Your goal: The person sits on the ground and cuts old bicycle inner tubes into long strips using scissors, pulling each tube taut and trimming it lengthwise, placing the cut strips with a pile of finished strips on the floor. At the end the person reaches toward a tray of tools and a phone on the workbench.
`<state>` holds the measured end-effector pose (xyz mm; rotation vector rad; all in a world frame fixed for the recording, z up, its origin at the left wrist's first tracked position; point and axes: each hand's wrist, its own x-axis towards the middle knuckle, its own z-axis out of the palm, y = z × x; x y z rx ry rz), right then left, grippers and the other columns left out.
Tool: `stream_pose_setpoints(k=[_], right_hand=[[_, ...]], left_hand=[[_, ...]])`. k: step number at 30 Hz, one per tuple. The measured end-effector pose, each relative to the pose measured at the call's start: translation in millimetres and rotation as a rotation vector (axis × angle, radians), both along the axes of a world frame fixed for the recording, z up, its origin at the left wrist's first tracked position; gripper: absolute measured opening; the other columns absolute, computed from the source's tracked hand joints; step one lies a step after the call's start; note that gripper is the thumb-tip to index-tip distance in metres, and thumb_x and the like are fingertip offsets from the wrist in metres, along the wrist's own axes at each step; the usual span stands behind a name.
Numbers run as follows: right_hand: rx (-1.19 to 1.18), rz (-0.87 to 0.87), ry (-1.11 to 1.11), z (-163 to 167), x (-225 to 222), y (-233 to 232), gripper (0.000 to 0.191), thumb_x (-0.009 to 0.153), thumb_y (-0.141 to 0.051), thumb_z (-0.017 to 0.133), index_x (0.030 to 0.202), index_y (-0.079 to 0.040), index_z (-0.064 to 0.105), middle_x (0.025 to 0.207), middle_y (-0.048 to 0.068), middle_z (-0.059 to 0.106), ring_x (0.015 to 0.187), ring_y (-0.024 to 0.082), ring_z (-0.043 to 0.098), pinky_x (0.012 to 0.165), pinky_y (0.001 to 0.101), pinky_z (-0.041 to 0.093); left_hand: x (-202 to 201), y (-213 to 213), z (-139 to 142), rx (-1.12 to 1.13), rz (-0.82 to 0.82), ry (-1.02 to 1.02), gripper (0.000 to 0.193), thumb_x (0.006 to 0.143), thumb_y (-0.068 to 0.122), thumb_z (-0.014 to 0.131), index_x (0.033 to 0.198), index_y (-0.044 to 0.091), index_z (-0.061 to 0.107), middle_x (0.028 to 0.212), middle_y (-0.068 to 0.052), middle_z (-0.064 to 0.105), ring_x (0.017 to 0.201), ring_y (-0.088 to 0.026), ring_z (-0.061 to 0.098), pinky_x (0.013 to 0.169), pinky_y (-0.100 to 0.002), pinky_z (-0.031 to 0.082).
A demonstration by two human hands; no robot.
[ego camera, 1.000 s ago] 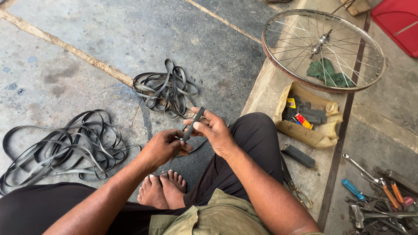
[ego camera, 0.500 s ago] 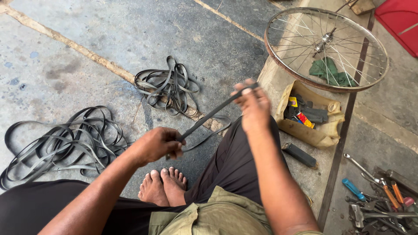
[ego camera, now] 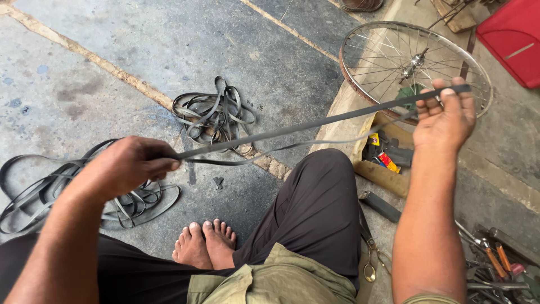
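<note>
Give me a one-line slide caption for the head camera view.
Seated barefoot, left hand and right hand stretch a black rubber strip taut near a spoked wheel.

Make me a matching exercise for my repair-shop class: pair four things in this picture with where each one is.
Things:
1. rubber strip
2. spoked wheel
3. scissors
4. red box

Places:
A. top right corner
B. flat on the ground, beyond the right hand
C. stretched between the left hand and the right hand
D. on the ground by the bent knee

Pairs: 1-C, 2-B, 3-D, 4-A
</note>
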<state>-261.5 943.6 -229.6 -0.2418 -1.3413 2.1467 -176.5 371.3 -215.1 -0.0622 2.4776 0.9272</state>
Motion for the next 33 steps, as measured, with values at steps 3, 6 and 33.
stream_pose_setpoints(k=[3,6,33], right_hand=[[-0.021,-0.012,-0.002,4.1,5.3,18.0,0.034,0.101,0.003,0.062,0.133,-0.007,0.061,0.113,0.015,0.078,0.088,0.027,0.077,0.078,0.0413,0.064],[-0.02,-0.019,0.001,2.5,16.9,28.4,0.036,0.099,0.003,0.062,0.134,-0.008,0.06,0.114,0.015,0.078,0.089,0.027,0.076,0.078,0.0417,0.063],[-0.07,-0.39,-0.477,-64.3,120.1,117.8,0.026,0.099,-0.009,0.059,0.126,-0.008,0.057,0.109,0.013,0.076,0.092,0.029,0.076,0.083,0.0469,0.061]], left_hand=[[2.5,-10.2,5.4,-0.07,0.068,0.009,0.026,0.09,0.039,0.077,0.1,0.016,0.083,0.073,-0.007,0.073,0.065,-0.018,0.068,0.065,-0.038,0.055],[4.6,-19.3,6.4,-0.146,0.094,0.025,0.028,0.091,0.04,0.077,0.102,0.015,0.083,0.074,-0.008,0.073,0.066,-0.021,0.07,0.066,-0.04,0.056],[15.9,-10.9,-82.5,-0.502,-0.246,-0.313,0.049,0.092,0.06,0.063,0.109,0.017,0.08,0.077,-0.006,0.078,0.075,-0.018,0.077,0.071,-0.037,0.063]])
